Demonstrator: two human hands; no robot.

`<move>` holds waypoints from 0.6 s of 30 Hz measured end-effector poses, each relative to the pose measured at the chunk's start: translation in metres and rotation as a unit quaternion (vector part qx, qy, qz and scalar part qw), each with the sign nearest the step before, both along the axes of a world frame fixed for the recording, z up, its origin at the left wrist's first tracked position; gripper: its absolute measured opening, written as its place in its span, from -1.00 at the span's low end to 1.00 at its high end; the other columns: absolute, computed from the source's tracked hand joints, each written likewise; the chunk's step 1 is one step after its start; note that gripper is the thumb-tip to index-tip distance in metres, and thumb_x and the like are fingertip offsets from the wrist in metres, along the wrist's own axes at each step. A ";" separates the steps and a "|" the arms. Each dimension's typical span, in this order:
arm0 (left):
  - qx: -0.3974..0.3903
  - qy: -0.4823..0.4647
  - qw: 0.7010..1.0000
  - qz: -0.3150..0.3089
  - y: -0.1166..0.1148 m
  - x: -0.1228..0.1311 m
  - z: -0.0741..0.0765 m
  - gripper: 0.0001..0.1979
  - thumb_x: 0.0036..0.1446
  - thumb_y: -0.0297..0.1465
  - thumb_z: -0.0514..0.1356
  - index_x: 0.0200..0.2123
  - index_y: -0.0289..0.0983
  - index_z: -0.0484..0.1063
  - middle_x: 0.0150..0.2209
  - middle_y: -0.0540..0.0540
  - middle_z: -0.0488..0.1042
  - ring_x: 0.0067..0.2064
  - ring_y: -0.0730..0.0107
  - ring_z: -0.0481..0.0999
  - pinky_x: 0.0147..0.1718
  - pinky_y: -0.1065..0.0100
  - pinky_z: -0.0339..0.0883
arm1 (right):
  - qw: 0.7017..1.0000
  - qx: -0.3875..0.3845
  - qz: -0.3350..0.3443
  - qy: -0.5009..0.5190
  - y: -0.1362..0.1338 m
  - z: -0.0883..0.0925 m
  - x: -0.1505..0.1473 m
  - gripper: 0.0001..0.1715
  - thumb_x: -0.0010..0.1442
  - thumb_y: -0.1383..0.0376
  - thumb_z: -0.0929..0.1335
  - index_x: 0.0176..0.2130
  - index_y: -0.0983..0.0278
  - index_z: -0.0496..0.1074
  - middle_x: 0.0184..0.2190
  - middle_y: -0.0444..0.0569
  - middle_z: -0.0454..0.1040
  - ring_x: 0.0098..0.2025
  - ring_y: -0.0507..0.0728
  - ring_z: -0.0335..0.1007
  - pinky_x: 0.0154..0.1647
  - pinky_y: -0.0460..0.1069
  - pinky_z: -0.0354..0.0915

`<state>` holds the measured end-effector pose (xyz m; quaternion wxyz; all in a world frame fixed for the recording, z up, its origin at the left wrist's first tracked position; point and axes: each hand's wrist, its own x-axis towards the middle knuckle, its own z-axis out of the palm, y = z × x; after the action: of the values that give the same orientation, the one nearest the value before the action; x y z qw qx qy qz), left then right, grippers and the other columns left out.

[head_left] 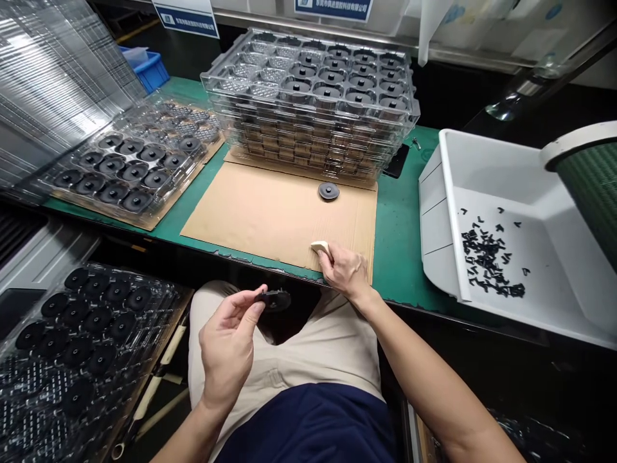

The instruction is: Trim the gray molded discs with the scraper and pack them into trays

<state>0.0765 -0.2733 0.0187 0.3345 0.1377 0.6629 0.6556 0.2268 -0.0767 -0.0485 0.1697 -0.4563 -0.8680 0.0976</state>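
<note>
My left hand (229, 341) pinches a round black plastic part (277, 300) by its edge, above my lap and in front of the table. My right hand (343, 267) is closed on a small cream-coloured pad (320, 246), just over the near edge of a cardboard sheet (250, 206). What the pad is made of I cannot tell. Farther back on the cardboard lies a single dark disc (328, 191) with a small knob at its centre.
Behind the cardboard rises a stack of clear trays (308, 122) holding black discs. More filled trays (120, 167) lie left, others (81, 334) below the table. A white bin (530, 173) at right contains small black pieces (486, 257). A dark phone-like slab (398, 162) sits beside the stack.
</note>
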 end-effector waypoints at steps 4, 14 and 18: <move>0.063 0.149 0.987 -0.020 -0.016 0.004 0.008 -0.84 0.04 -0.57 0.47 -0.39 -0.19 0.65 -0.16 -0.13 0.68 0.22 0.00 0.53 0.31 0.01 0.30 | 1.000 -0.004 0.001 0.003 0.000 0.000 0.000 -0.56 0.47 0.07 0.20 -0.20 0.27 0.50 -0.42 0.00 0.53 -0.43 0.07 0.34 -0.41 -0.02 -0.16; 0.040 0.269 0.957 -0.103 -0.027 -0.001 -0.001 -0.82 0.05 -0.48 0.47 -0.35 -0.04 0.66 -0.18 -0.06 0.70 0.17 0.00 0.56 0.39 -0.24 0.06 | 0.998 -0.054 -0.018 0.021 0.000 0.003 -0.002 -0.59 0.43 0.06 0.22 -0.25 0.25 0.48 -0.40 -0.03 0.52 -0.42 0.07 0.31 -0.40 -0.03 -0.15; 0.057 0.317 0.942 -0.090 -0.024 -0.001 0.003 -0.79 0.04 -0.53 0.47 -0.36 -0.06 0.67 -0.20 -0.07 0.70 0.11 0.02 0.61 0.36 -0.20 0.16 | 0.993 -0.100 -0.046 0.041 0.007 0.010 -0.005 -0.54 0.45 0.03 0.19 -0.34 0.24 0.39 -0.48 -0.10 0.44 -0.47 0.05 0.23 -0.41 -0.05 -0.11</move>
<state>0.0756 -0.2975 0.0222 0.1563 0.4169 0.6807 0.5817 0.2218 -0.0692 -0.0385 0.1629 -0.5058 -0.8245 0.1945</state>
